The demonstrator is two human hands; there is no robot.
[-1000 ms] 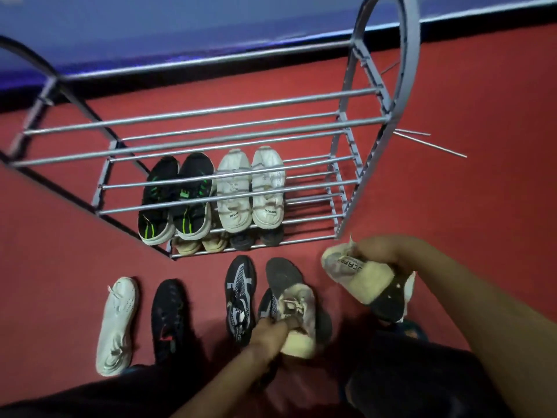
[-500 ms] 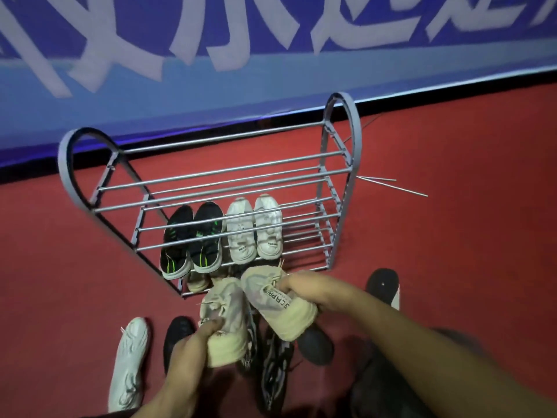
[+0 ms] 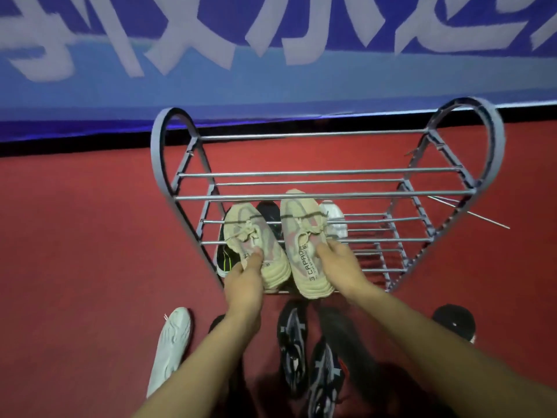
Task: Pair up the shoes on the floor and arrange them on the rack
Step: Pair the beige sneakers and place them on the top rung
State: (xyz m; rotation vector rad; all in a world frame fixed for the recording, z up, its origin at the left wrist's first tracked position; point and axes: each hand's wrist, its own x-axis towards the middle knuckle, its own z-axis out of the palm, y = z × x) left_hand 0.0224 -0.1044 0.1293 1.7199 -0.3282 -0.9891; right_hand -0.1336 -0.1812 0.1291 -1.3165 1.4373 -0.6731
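I hold a pair of beige knit sneakers side by side over the front of the grey metal shoe rack point(image 3: 328, 171), toes pointing at the wall. My left hand point(image 3: 245, 277) grips the heel of the left beige sneaker point(image 3: 256, 245). My right hand point(image 3: 339, 265) grips the right beige sneaker point(image 3: 304, 236) at its collar; its side reads "CAPRO". Behind them on a lower shelf sit black-and-green sneakers point(image 3: 224, 259) and a white shoe point(image 3: 333, 220), mostly hidden.
On the red floor in front of the rack lie a white shoe point(image 3: 171, 345), two black-and-grey patterned sneakers point(image 3: 292, 339) point(image 3: 324, 378) and a black shoe point(image 3: 455, 322) at the right. A blue banner with white characters point(image 3: 271, 40) covers the wall. Thin metal rods point(image 3: 482, 217) lie right of the rack.
Both hands lifted the beige sneakers off the floor, turned them upright and parallel, and carried them forward over the rack. The view swung up and left.
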